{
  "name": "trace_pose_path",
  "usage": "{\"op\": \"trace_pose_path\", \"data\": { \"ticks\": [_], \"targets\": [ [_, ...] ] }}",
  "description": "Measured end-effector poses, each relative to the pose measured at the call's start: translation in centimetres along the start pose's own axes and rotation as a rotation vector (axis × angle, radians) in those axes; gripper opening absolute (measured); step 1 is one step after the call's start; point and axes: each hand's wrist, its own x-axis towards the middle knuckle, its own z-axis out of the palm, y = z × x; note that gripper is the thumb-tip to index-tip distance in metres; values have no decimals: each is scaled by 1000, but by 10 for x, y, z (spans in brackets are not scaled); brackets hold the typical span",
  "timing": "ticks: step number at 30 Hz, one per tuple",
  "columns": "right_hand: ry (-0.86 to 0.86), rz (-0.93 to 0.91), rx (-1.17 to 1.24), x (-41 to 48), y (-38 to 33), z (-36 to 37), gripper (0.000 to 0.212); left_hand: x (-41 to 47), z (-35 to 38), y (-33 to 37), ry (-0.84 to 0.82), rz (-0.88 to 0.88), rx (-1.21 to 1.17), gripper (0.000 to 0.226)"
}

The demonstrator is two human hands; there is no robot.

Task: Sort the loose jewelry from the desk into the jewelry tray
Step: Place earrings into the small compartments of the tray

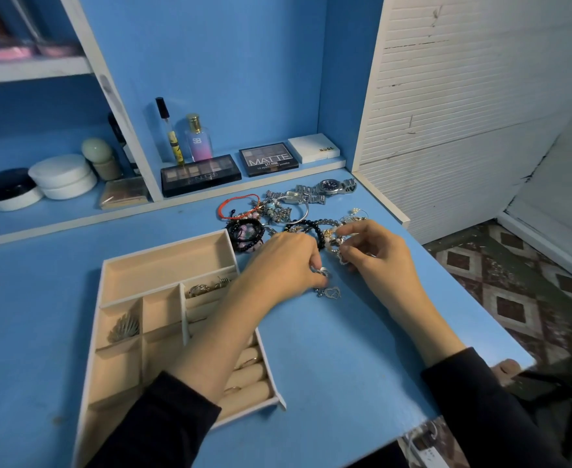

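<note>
While my left hand (284, 265) pinches a small silver piece (322, 272), I note my right hand (375, 255) pinching a charm bracelet (335, 246). The jewelry pile (274, 211) lies just beyond on the desk (328, 349); the jewelry tray (169, 268) sits left.

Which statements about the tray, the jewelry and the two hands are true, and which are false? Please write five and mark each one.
1. The beige compartmented jewelry tray lies on the blue desk, left of the jewelry pile. True.
2. The silver metal wristwatch with the dark dial lies inside the tray. False: it lies on the desk, at the far end of the pile.
3. The left hand holds a small silver piece in its curled fingers. True.
4. The red cord bracelet is worn on the right wrist. False: it lies on the desk beyond the tray.
5. The right hand pinches a pale beaded piece at the pile's near edge. True.
</note>
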Motion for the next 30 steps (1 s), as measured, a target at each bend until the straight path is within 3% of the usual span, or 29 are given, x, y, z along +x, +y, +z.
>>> {"op": "trace_pose_path", "data": {
  "ticks": [5,9,15,21,26,30],
  "targets": [
    [19,-21,-9,-1,0,-1,25,-1,-1,-1,74,-13,-158,23],
    [42,-41,-10,-2,-2,0,31,-8,-8,-6,180,-19,-290,10],
    [8,-79,36,-7,-5,8,34,-33,-25,-19,298,-21,-380,12],
    [-149,-152,130,-19,-28,33,38,-74,-42,-62,423,-150,-567,18],
    [-307,-284,151,-27,-60,62,45,-107,-56,-94,490,-240,-529,18],
    [-404,-372,76,-29,-76,82,38,-122,-56,-109,429,-276,-460,16]
  ]
}}
